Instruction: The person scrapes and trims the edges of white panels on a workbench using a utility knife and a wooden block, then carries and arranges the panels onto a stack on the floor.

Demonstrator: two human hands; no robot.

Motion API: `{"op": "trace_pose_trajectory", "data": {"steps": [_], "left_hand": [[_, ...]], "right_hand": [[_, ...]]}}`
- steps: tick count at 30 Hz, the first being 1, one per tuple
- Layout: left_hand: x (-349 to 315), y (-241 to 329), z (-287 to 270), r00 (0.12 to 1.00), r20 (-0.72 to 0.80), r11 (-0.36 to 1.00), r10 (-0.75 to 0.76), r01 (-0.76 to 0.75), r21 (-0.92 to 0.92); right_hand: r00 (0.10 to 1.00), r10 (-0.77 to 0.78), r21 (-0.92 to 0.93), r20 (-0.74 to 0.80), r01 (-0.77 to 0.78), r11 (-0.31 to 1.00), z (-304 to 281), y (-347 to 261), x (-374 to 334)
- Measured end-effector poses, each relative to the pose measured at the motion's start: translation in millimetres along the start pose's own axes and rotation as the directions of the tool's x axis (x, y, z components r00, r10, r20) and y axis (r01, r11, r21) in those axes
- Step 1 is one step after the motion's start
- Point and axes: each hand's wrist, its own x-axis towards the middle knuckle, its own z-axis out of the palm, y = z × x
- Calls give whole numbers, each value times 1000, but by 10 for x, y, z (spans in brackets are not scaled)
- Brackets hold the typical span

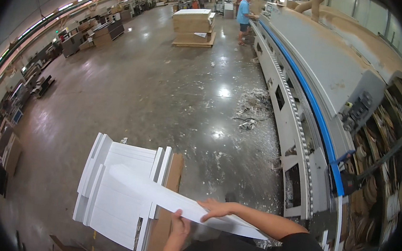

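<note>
A long, narrow white board point(168, 199) slants across in front of me. Its far left end is over a stack of similar white boards point(126, 190), and its near end reaches toward my body on the right. My left hand point(181, 223) grips the near edge, thumb up against the face. Further along, my right hand point(213, 209) holds the opposite edge, its fingers bent over the top. The stack has raised strips along its left and right sides, and a brown cardboard layer point(173, 171) shows beside it on the right.
A long machine point(283, 109) with a blue rail point(309, 87) runs along my right. White scraps point(249, 122) litter the floor beside it. Ahead stands a pallet of stacked panels point(193, 27). A person in a blue shirt point(243, 12) stands at the machine's far end.
</note>
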Motion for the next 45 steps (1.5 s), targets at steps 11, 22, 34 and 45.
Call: {"op": "trace_pose_trajectory", "data": {"steps": [11, 22, 34, 45], "left_hand": [[1827, 554, 393, 923, -341, 958, 180, -244, -153], [3224, 491, 632, 694, -131, 575, 708, -459, 677], [5236, 1591, 632, 668, -707, 709, 232, -613, -347], [6876, 2412, 250, 414, -881, 644, 229, -743, -182]], "right_hand": [[915, 169, -114, 366, -135, 984, -2836, 1733, -486], [957, -41, 298, 287, -49, 953, -5439, 1582, 1082], [971, 43, 484, 233, -154, 861, -7440, 931, 3180], [853, 117, 297, 509, -302, 906, -8713, 188, 6087]]}}
